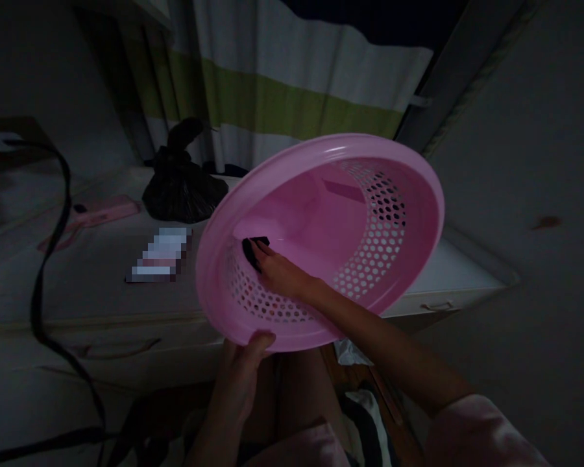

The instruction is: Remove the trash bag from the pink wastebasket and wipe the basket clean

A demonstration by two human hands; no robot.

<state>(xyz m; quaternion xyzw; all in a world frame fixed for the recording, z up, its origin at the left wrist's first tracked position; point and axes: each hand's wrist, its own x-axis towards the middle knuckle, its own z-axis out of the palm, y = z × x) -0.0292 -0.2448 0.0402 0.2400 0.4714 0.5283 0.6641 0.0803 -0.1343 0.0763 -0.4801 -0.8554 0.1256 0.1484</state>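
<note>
A pink plastic laundry basket (pixel 394 149) with perforated sides is tilted so that its open mouth faces me. My left hand (pixel 243 370) grips its near rim, with the thumb over the edge and the other fingers hidden below. Reaching inside, my right hand (pixel 270 263) presses a black cloth (pixel 252 254) against the inner wall on the left. The fingers of that hand lie on the cloth, partly hidden by it.
A knotted black plastic bag (pixel 182 185) and a phone (pixel 160 256) with a blurred screen lie on the white countertop (pixel 92 285). Farther left is a pink object (pixel 104 211) with a strap. A black cable (pixel 39 292) hangs at left. Drawers with handles (pixel 121 348) are below; a striped curtain (pixel 292 97) hangs behind.
</note>
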